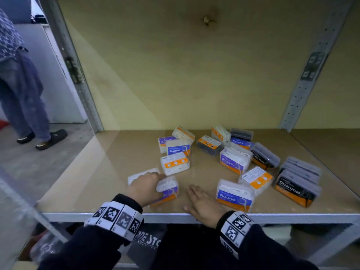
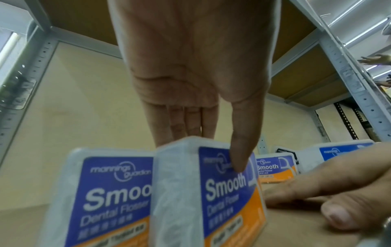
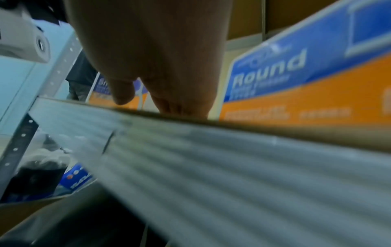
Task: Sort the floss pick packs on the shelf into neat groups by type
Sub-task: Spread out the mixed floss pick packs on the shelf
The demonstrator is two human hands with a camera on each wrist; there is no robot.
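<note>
Far left, beyond the shelf upright, a bystander (image 1: pixel 25 94) in blue trousers and slippers is standing on the floor. At the front left of the shelf board (image 1: pixel 109 172), the left hand (image 1: pixel 145 187) is reaching down over two Smooth packs standing side by side; the fingers are lying over the top of the nearer Smooth pack (image 1: pixel 167 191) and the thumb is pressing its blue label in the left wrist view, so the hand is gripping it. The second Smooth pack (image 2: pixel 101 197) is sitting just left of it, touching. Behind these, a white pack (image 1: pixel 175 163) is lying label-back up, and further back a small cluster including a Round pack (image 1: pixel 178 149) is sitting near the wall. At centre front, the right hand (image 1: pixel 202 203) is resting flat on the board at its edge, fingers straight and holding nothing. Just right of it a second Round pack (image 1: pixel 234 195) is standing upright. Right of centre, more packs are lying scattered at mixed angles. At far right, Charcoal packs (image 1: pixel 298 184) are standing grouped together.
</note>
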